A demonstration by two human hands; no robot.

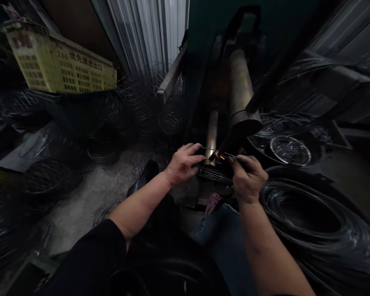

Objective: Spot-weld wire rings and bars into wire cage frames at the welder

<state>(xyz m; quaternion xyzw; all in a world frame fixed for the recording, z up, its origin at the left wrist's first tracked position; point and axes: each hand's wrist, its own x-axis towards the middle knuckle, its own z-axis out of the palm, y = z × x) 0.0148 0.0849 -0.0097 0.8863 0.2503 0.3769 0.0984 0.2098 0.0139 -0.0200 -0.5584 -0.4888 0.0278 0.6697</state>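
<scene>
Both my hands hold a thin wire ring [210,149] at the tip of a welding machine's metal arm [241,98]. My left hand [182,164] pinches the ring's left part with fingers curled. On the ring's right part my right hand [247,177] is closed. Between the hands a small orange glow [219,156] shows where the wire meets the electrode. A flat bundle of wires [212,173] lies just below the hands.
Coils of dark wire [308,230] fill the right side. Finished wire baskets [46,176] pile up on the floor at left, beneath a yellow plastic crate [58,61]. A shiny wire ring stack [290,150] sits right of the machine.
</scene>
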